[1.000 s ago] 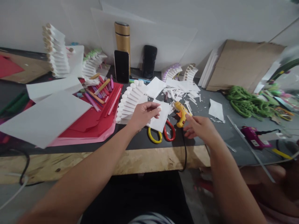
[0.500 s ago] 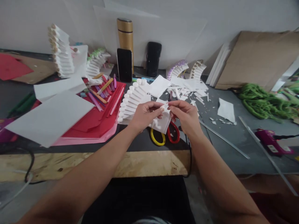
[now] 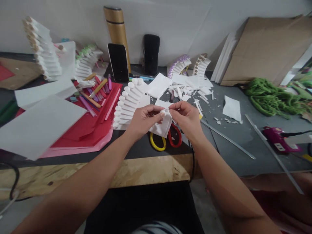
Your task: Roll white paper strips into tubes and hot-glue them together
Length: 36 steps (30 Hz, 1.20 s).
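Note:
My left hand [image 3: 142, 123] is closed, thumb and fingers pinching a small piece of white paper [image 3: 166, 111]. From the other side my right hand [image 3: 187, 121] grips the same piece, its fingertips nearly meeting the left ones. Its exact shape is partly hidden by the fingers. Under the hands lies a white paper sheet [image 3: 160, 130] on top of scissors, whose yellow handle [image 3: 151, 142] and red handle [image 3: 179, 139] stick out toward me. Left of my hands, a fan of white sticks with round white ends [image 3: 125, 109] rests on the dark tabletop.
Red sheets [image 3: 80, 135] with coloured sticks lie left, beside large white sheets [image 3: 41, 123]. A gold bottle [image 3: 117, 26] and two phones stand behind. Paper scraps [image 3: 182, 92], green yarn [image 3: 265, 96], a clear stick [image 3: 226, 139] and a purple glue gun [image 3: 280, 139] are right.
The camera view has turned a little to the right, so everything sits farther left. Both hands stay together on the white piece, and my right fingertips now press closer to it.

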Each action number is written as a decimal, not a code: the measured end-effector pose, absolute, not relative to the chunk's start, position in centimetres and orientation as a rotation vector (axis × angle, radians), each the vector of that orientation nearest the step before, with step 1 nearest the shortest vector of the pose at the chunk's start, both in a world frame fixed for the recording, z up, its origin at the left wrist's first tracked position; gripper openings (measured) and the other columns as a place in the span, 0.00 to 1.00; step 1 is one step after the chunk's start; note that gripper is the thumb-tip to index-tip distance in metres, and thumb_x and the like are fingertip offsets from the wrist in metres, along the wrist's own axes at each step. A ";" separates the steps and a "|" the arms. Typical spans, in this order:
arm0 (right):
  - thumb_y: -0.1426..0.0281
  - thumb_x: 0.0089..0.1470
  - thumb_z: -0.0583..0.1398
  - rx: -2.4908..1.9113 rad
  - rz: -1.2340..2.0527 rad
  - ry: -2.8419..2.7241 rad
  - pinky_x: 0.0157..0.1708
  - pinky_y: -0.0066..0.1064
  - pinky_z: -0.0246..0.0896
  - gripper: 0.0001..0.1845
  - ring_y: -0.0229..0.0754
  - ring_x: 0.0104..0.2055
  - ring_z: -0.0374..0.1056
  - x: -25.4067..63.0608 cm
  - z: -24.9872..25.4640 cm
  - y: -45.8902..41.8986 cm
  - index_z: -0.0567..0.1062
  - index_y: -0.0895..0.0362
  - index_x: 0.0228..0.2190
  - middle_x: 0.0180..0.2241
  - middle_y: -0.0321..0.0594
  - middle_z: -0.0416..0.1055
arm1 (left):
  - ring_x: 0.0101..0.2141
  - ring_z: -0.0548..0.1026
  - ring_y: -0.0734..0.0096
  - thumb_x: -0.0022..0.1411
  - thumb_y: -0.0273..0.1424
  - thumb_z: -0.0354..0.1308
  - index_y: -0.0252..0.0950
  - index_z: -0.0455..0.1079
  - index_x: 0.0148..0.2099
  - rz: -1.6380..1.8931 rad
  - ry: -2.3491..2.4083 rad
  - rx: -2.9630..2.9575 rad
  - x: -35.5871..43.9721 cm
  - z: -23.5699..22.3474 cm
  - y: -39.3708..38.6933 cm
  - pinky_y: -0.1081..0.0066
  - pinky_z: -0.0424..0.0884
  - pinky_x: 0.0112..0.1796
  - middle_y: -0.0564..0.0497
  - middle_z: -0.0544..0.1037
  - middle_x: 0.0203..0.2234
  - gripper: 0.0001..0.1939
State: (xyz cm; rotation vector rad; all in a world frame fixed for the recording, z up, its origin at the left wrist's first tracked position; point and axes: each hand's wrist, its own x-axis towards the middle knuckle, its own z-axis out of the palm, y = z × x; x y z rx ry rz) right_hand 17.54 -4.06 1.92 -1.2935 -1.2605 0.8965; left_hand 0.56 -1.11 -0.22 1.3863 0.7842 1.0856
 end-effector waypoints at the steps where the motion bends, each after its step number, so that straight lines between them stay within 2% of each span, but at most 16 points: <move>1: 0.67 0.47 0.65 -1.299 0.895 -1.259 0.23 0.27 0.55 0.07 0.32 0.23 0.60 17.5 2.0 -4.1 0.76 0.56 0.30 0.26 0.34 0.72 | 0.28 0.75 0.76 0.57 0.35 0.68 0.32 0.80 0.43 1.085 0.789 1.394 0.6 -0.1 -1.1 0.74 0.74 0.33 0.48 0.82 0.33 0.14; 10: 0.65 0.48 0.66 -1.358 0.816 -1.320 0.22 0.27 0.51 0.08 0.32 0.22 0.58 17.4 1.8 -4.0 0.76 0.56 0.29 0.23 0.33 0.69 | 0.27 0.76 0.75 0.57 0.34 0.66 0.32 0.80 0.42 1.054 0.839 1.476 0.5 0.7 -1.5 0.74 0.73 0.32 0.47 0.82 0.33 0.13; 16: 0.67 0.49 0.64 -1.339 0.789 -1.364 0.20 0.27 0.49 0.05 0.31 0.20 0.56 17.4 2.0 -4.1 0.75 0.55 0.29 0.22 0.31 0.67 | 0.27 0.76 0.76 0.58 0.33 0.66 0.32 0.80 0.43 1.046 0.824 1.482 0.5 0.4 -1.3 0.74 0.73 0.32 0.47 0.81 0.33 0.12; 22: 0.67 0.52 0.63 -1.336 0.693 -1.497 0.21 0.28 0.50 0.04 0.32 0.22 0.58 17.5 2.1 -4.4 0.74 0.55 0.29 0.24 0.33 0.68 | 0.27 0.75 0.77 0.58 0.34 0.66 0.31 0.80 0.43 1.047 0.777 1.429 0.4 0.3 -1.1 0.74 0.73 0.33 0.48 0.81 0.32 0.13; 36: 0.72 0.53 0.62 -1.209 0.521 -1.634 0.20 0.27 0.48 0.01 0.30 0.20 0.55 17.9 1.6 -4.0 0.75 0.56 0.29 0.24 0.31 0.66 | 0.27 0.75 0.78 0.57 0.35 0.68 0.30 0.79 0.43 1.058 0.766 1.418 0.4 0.0 -1.0 0.74 0.74 0.33 0.49 0.81 0.30 0.15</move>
